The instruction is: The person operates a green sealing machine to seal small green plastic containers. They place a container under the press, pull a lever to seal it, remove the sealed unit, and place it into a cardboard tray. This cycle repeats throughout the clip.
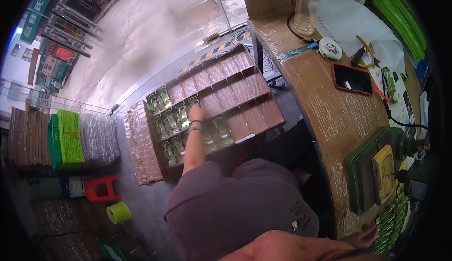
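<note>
My left hand (197, 113) reaches into the divided tray (229, 99), its fingers closed on the near end of a green car-shaped piece (193, 101) in the middle row. Several like pieces fill the tray's left side, among them one car-shaped piece (170, 119) to the left of my hand and another (220, 128) in the near row. My right hand (363, 237) hangs low by the bench edge, fingers loosely apart with nothing visible in them. Beside it lies a mass of small green pieces (393, 221), partly cut off by the dark rim.
On the wooden bench (308, 101) are a phone (352, 79), yellow-handled pliers (366, 53), a lidded bottle (307, 9) and a green machine base with a yellow block (384, 174). Stacked trays (30, 138), a red stool (102, 188) and a yellow-green bucket (118, 212) stand left.
</note>
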Demonstrator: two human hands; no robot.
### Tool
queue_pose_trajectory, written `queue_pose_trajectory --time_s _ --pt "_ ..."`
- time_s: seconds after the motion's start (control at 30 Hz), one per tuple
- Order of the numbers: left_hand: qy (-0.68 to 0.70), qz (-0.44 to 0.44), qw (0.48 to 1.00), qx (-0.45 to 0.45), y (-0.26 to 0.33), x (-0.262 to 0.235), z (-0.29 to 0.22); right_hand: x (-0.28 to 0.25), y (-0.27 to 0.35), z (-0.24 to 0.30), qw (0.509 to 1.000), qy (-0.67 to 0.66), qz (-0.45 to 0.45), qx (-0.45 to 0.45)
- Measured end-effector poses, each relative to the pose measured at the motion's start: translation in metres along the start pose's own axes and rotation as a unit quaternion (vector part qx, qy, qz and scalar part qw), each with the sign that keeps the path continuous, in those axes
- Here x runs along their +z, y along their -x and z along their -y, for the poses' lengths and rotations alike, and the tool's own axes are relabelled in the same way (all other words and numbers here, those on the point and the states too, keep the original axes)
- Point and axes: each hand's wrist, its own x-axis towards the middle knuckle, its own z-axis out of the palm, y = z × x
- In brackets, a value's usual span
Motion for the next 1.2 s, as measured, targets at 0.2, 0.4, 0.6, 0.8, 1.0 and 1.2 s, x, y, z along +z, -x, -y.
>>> queue_pose_trajectory --time_s 0.2,0.4,0.6,0.8,1.0,1.2 --pt "0.314 -0.069 0.947 0.017 0.012 -0.022 -0.008 0.017 0.033 0.075 0.984 -0.125 0.039 -0.118" --pt "0.615 0.363 0.683 0.154 0.201 -0.151 -0.214 0.08 0.079 0.162 0.881 -0.243 0.356 -0.196" --pt "0.544 0.611 0.517 0.249 0.342 -0.162 -0.293 0.108 0.099 0.205 0.843 -0.179 0.418 -0.289" --pt "0.286 0.691 0.486 0.452 0.366 -0.209 -0.304 0.065 0.064 0.149 0.879 -0.291 0.365 0.097" --pt "0.203 0.16 0.398 0.88 0.399 -0.219 -0.369 0.054 0.041 0.132 0.849 -0.345 0.356 0.182" --pt "0.142 0.262 0.377 0.877 0.394 -0.204 -0.421 0.056 0.025 0.128 0.844 -0.396 0.32 0.172"
